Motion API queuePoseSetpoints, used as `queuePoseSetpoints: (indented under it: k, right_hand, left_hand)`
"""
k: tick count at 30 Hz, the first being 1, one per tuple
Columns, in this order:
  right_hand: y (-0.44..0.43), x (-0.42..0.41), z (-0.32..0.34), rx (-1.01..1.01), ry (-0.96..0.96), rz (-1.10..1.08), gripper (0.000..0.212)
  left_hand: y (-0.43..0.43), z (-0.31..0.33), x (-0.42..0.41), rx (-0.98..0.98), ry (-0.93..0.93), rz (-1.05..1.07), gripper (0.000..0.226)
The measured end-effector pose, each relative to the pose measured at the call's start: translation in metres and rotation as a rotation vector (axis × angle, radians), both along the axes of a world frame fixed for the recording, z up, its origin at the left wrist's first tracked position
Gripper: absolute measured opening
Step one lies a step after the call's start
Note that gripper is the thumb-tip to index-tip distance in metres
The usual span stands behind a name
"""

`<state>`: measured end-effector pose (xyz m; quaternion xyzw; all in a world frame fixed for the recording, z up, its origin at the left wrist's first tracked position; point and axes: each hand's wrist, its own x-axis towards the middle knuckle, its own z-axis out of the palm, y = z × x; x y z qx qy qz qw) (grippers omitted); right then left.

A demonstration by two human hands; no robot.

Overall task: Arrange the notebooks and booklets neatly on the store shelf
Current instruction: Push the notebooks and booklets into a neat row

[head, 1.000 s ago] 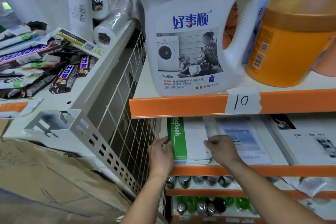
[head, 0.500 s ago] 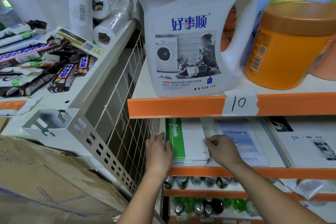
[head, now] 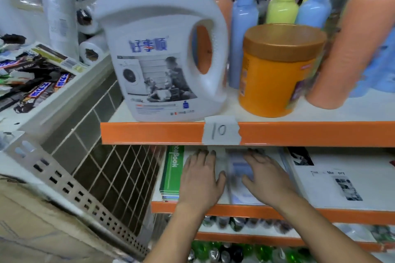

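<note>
A stack of green-spined notebooks (head: 172, 174) lies at the left end of the orange-edged shelf (head: 333, 215). My left hand (head: 201, 179) rests flat on top of that stack, fingers straight and pointing inward. Beside it lies a blue-and-white booklet (head: 240, 177), blurred. My right hand (head: 267, 177) lies flat on this booklet with its fingers spread. Further right sits a white booklet with black photos (head: 333, 181), untouched.
Above, a shelf tagged "10" (head: 221, 131) carries a white detergent jug (head: 162, 49), an orange tub (head: 275, 70) and coloured bottles. A wire grid panel (head: 115, 175) bounds the left. Candy bars (head: 38, 89) lie on the left counter. Bottles (head: 224, 254) fill the shelf below.
Both hands moved from the sides of the notebook stack onto the tops: the left now lies on the stack, the right on the blue booklet. The camera moved closer.
</note>
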<state>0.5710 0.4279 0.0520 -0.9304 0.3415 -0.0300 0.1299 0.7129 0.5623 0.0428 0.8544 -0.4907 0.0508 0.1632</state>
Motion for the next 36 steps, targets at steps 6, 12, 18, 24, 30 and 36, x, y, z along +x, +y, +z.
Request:
queuePoseSetpoints:
  k: [6, 12, 18, 24, 30, 36]
  right_hand:
    - [-0.064, -0.083, 0.001, 0.026, 0.018, 0.003, 0.062]
    - [-0.138, -0.180, -0.004, 0.079, 0.020, -0.078, 0.063]
    - [-0.186, -0.247, -0.016, 0.189, 0.081, -0.155, 0.059]
    - [-0.223, -0.305, -0.025, 0.196, 0.126, -0.340, 0.059]
    - [-0.267, -0.382, -0.042, 0.128, 0.215, -0.425, 0.057]
    - [-0.311, -0.468, -0.084, 0.123, 0.445, -0.157, 0.098]
  left_hand:
    - [-0.067, 0.001, -0.087, 0.040, 0.064, -0.008, 0.060]
    - [-0.140, -0.008, -0.187, 0.105, 0.049, -0.052, 0.062]
    - [-0.200, -0.009, -0.250, 0.157, 0.074, -0.138, 0.063]
    - [-0.251, -0.021, -0.295, 0.212, 0.084, -0.277, 0.068]
    - [-0.301, -0.038, -0.359, 0.255, 0.114, -0.368, 0.060]
    - [-0.340, -0.052, -0.443, 0.343, 0.183, -0.265, 0.058]
